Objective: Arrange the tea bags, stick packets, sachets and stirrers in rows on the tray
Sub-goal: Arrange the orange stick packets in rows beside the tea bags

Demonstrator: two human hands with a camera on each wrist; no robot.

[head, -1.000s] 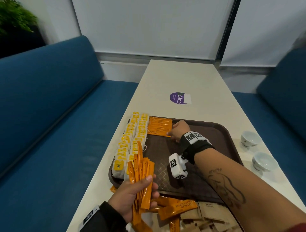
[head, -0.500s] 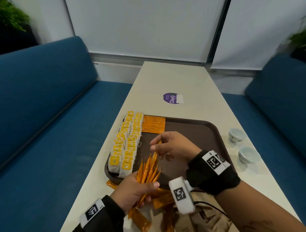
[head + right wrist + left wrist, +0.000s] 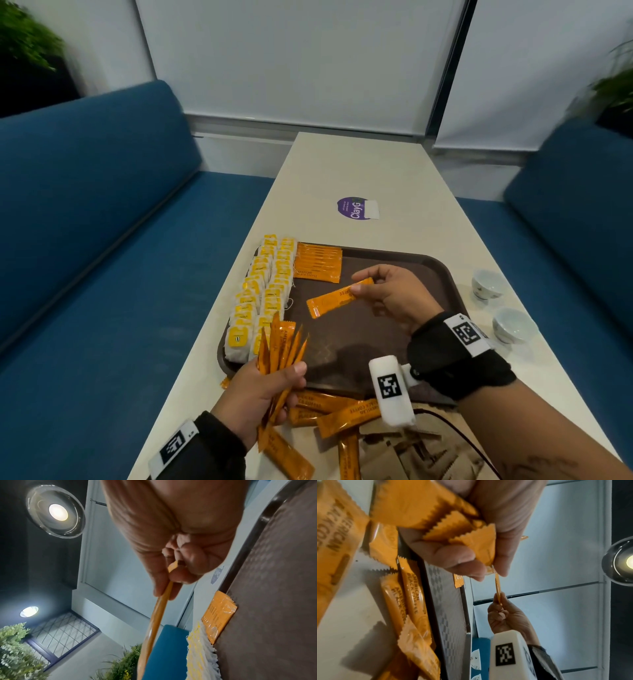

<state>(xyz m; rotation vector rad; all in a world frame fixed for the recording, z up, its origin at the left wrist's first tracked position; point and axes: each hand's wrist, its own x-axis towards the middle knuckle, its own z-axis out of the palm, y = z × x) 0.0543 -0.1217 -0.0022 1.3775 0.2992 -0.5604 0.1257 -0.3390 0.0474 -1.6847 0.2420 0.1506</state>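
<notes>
The right hand (image 3: 394,294) hovers over the middle of the dark brown plastic tray (image 3: 435,274), pinching one end of a single orange foil stick packet (image 3: 334,299) between thumb and fingertips, so that the packet hangs free above the tray floor, slanting toward the tray's left edge. The left hand (image 3: 260,394), at the tray's near left corner, is curled round a fanned bunch of orange stick packets (image 3: 281,349) whose tips point up and away from the person. Along the tray's left edge lie two rows of white tea bags with yellow labels (image 3: 263,294), running from the near corner to the far corner. Touching them, at the far left corner, a row of orange stick packets (image 3: 318,262) lies flat, side by side. On the pale cream table (image 3: 359,164), just off the tray's near edge, lie loose orange stick packets (image 3: 342,416) and a heap of brown paper sachets (image 3: 414,452). Two small white ceramic cups (image 3: 486,284) stand on the table beside the tray's right edge. A round purple sticker (image 3: 352,208) sits on the table beyond the tray's far edge.
</notes>
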